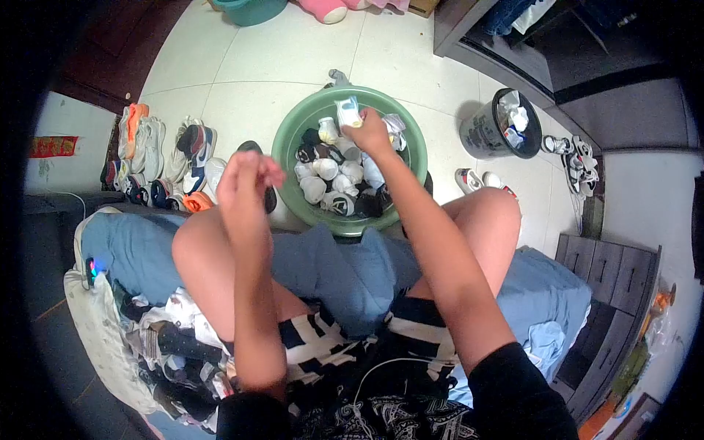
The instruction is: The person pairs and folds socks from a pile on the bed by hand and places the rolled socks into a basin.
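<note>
A green basin [420, 150] stands on the floor in front of my knees. Rolled socks [325, 168], mostly white with some black and grey, fill much of its bottom. My right hand [369, 133] is over the basin's far side, fingers closed on a white sock [348, 112] with light blue on it, which looks folded. Raised above my thigh, left of the basin, is my left hand [246, 174]. Motion smears its fingers, so I cannot make out anything in them.
A heap of loose socks and clothes [180, 345] lies on the blue bed sheet at my left. Rows of shoes [150, 150] line the left floor. A black bin [484, 132] with white trash stands right of the basin. A grey sock [338, 77] lies behind the basin.
</note>
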The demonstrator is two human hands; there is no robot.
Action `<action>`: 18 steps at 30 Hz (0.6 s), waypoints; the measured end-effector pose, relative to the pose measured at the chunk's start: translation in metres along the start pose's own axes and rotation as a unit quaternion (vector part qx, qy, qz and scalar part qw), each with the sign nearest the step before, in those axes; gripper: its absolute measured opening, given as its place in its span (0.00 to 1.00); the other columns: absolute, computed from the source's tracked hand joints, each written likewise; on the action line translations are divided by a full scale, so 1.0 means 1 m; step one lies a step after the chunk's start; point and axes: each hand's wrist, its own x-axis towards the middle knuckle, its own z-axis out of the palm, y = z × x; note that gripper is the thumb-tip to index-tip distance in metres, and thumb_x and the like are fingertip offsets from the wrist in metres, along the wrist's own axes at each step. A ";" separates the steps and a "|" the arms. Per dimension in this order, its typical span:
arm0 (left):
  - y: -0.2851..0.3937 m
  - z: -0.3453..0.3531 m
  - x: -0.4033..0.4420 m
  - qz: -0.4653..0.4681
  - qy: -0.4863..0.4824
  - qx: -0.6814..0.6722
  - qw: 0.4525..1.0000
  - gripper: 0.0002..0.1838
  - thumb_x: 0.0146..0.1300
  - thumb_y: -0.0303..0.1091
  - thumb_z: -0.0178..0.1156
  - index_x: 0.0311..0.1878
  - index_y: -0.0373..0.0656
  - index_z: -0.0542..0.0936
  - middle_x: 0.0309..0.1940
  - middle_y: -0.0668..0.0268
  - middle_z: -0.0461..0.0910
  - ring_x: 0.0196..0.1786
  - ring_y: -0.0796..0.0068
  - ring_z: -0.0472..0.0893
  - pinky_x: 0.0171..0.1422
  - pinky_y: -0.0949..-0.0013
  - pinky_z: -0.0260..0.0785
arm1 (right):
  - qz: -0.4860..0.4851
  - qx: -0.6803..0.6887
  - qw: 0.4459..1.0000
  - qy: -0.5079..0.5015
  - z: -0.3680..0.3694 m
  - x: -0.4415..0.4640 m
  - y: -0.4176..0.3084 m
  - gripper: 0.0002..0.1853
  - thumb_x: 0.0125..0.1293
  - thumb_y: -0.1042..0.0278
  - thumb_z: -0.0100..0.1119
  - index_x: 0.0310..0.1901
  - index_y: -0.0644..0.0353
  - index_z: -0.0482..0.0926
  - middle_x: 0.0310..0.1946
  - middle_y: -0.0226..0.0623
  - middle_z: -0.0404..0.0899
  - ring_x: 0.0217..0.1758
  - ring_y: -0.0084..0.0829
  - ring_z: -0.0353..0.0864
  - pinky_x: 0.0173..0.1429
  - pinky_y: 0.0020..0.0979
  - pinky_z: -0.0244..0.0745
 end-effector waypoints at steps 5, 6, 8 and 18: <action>0.063 -0.019 -0.068 -0.010 -0.263 -0.135 0.955 0.20 0.72 0.45 0.48 0.29 0.39 0.72 0.30 0.52 0.75 0.38 0.57 0.81 0.44 0.63 0.75 | 0.081 -0.099 0.992 0.004 0.032 0.012 0.069 0.30 0.48 0.59 0.74 0.48 0.68 0.71 0.47 0.57 0.78 0.52 0.56 0.77 0.57 0.48 0.73; 0.061 -0.023 -0.069 -0.022 -0.309 -0.133 0.942 0.20 0.72 0.45 0.48 0.30 0.39 0.72 0.30 0.53 0.75 0.38 0.57 0.81 0.44 0.63 0.75 | 0.085 -0.100 0.991 -0.002 0.036 0.011 0.077 0.30 0.48 0.59 0.74 0.48 0.68 0.71 0.47 0.57 0.78 0.52 0.56 0.77 0.57 0.48 0.73; 0.052 -0.028 -0.071 -0.059 -0.356 -0.127 0.924 0.19 0.71 0.45 0.48 0.30 0.39 0.72 0.31 0.53 0.76 0.38 0.58 0.81 0.44 0.63 0.75 | 0.048 -0.188 0.981 0.024 0.036 0.017 0.093 0.28 0.50 0.61 0.73 0.48 0.65 0.72 0.48 0.52 0.78 0.55 0.53 0.73 0.58 0.46 0.72; 0.021 -0.044 -0.067 -0.178 -0.322 -0.088 0.926 0.16 0.70 0.43 0.51 0.34 0.38 0.74 0.34 0.54 0.78 0.39 0.58 0.82 0.45 0.63 0.75 | -0.142 -0.272 0.950 -0.057 0.098 0.070 0.115 0.31 0.52 0.64 0.72 0.56 0.64 0.69 0.51 0.51 0.74 0.60 0.52 0.70 0.61 0.45 0.70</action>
